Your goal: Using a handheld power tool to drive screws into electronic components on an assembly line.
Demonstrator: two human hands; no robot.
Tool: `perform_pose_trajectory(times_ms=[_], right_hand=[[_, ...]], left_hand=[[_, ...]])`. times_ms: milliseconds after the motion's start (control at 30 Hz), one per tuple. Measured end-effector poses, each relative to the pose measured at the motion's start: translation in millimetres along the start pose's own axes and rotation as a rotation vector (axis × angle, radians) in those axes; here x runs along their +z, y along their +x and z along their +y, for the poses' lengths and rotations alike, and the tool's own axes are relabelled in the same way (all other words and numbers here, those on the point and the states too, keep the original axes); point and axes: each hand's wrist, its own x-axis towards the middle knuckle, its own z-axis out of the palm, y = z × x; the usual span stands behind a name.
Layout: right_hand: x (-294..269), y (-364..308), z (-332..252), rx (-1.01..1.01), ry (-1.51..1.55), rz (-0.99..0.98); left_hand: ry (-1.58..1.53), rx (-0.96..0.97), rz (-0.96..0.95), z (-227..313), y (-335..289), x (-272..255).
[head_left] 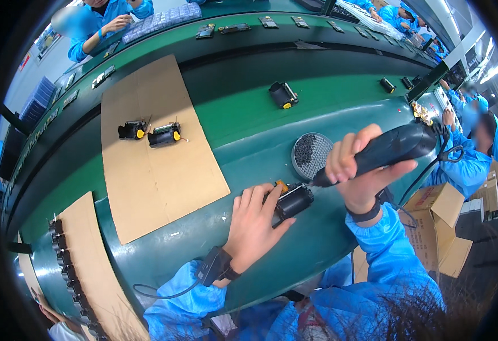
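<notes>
- Gripping a matte, tapered black power screwdriver (399, 148): right hand (364, 188), fingers and thumb clamped around its barrel; tip at the housing's upper right end, contact too small to tell.
- Steadying one black housing (295, 203), half-cylindrical, smooth-sided: left hand (253, 226), forefinger and thumb closed on its left end; housing lies on the glossy green counter (198, 233).
- Dish (293, 160), round, shallow, filled with small dark and grey pieces; just beyond the housing.
- Cardboard sheet (152, 199), flat, tan, bearing two similar yellow-tipped housings (162, 136).

No text can be read: the faint print on the open cardboard box (422, 232) is too blurred.
</notes>
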Motion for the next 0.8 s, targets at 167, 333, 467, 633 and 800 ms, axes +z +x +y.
perform_pose_trajectory(times_ms=[167, 333, 467, 633, 800], right_hand=[[28, -20, 22, 0.011, 0.033, -0.157], [30, -26, 31, 0.071, 0.003, -0.160], [31, -25, 33, 0.099, -0.098, -0.140], [28, -27, 34, 0.148, -0.032, -0.167], [28, -26, 37, 0.157, -0.079, -0.174]], left_hand=[[-0.007, 0.013, 0.039, 1, 1, -2], [-0.028, 0.014, 0.050, -1, 1, -1], [-0.024, 0.006, 0.047, -2, 0, -1], [-0.033, 0.004, 0.049, -2, 0, 1], [-0.028, 0.012, 0.051, -3, 1, 1]])
